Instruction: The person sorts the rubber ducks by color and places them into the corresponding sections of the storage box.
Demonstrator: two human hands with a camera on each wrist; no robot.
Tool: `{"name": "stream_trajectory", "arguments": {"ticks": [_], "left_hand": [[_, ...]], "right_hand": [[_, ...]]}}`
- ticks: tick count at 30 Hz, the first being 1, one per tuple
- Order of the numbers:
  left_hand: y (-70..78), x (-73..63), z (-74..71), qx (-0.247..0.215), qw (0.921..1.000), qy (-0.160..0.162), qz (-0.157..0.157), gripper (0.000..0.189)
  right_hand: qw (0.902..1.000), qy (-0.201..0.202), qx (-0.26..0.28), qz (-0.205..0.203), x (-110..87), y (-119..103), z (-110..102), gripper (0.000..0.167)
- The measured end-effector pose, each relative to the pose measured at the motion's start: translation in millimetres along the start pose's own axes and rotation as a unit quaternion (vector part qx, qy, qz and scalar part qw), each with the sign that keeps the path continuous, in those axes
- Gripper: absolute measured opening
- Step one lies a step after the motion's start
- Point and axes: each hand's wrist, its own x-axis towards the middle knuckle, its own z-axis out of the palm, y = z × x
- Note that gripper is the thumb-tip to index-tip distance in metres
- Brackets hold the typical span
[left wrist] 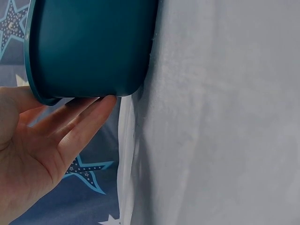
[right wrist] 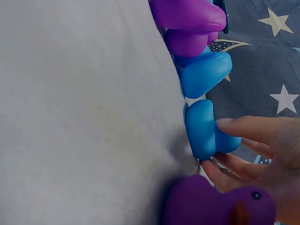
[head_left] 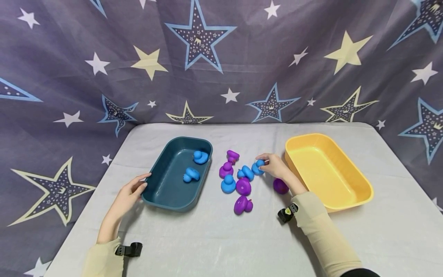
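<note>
My left hand (head_left: pixel 128 194) rests at the left edge of a dark teal basin (head_left: pixel 162 206), its fingers fairly straight. In the left wrist view, the fingertips touch the outer wall of the teal basin (left wrist: pixel 93 51). Two blue rubber ducks (head_left: pixel 192 174) lie inside. Right of the basin, my right hand (head_left: pixel 275 166) pinches a blue rubber duck (head_left: pixel 257 168) at tabletop level. The right wrist view shows the thumb against this blue duck (right wrist: pixel 201 131), with fingers on its other side. Several purple ducks (head_left: pixel 243 187) and two more blue ducks (head_left: pixel 228 184) lie close by.
A yellow basin (head_left: pixel 349 204) stands on the right, beside my right forearm. One purple duck (head_left: pixel 280 186) lies between that forearm and the loose group. A star-patterned cloth (head_left: pixel 242 46) hangs behind the white-covered table (head_left: pixel 207 242).
</note>
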Motion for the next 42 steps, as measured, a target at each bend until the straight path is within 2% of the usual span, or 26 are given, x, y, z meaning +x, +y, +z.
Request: {"name": "stream_trajectory", "arguments": {"ticks": [12, 30, 42], "left_hand": [[2.3, -0.2, 0.3, -0.004, 1.0, 0.002, 0.005, 0.035], [0.2, 0.1, 0.1, 0.001, 1.0, 0.005, 0.001, 0.035], [1.0, 1.5, 1.1, 0.003, 0.9999, 0.011, -0.006, 0.034]], "right_hand": [[0.9998, 0.016, -0.008, -0.008, -0.8, 0, 0, 0.033], [0.9991, 0.041, 0.005, -0.009, -5.1, -13, -5, 0.034], [0.9977, 0.053, 0.019, -0.038, -6.2, -27, -5, 0.034]]}}
